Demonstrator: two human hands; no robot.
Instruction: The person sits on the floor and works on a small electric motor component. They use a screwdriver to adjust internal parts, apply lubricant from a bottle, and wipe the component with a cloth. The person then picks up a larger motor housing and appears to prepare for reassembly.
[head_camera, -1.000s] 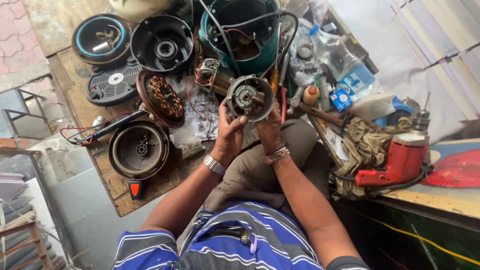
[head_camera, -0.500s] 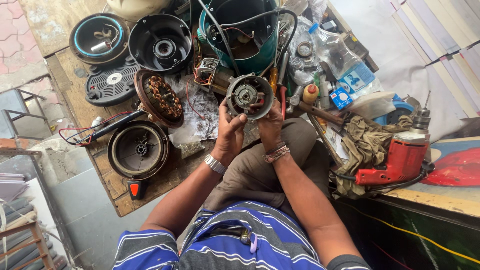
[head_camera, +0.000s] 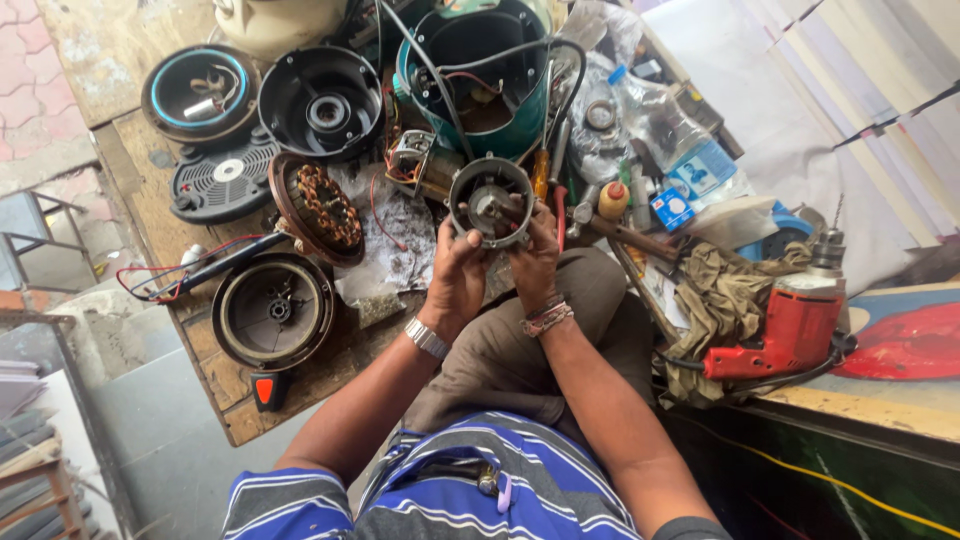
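On the worn wooden table, the teal housing stands as the landmark, largest of the parts. Left of it lies a black round cover; below and left of it, a copper-wound stator; far to its right, a red drill. Just below the housing, lifted above the person's knee, is the round grey motor casing. The left hand has its grip closed on the casing's lower left rim; the right hand grasps the right rim, fingers reaching into its centre.

Daylit wooden workbench; perhaps brick paving.
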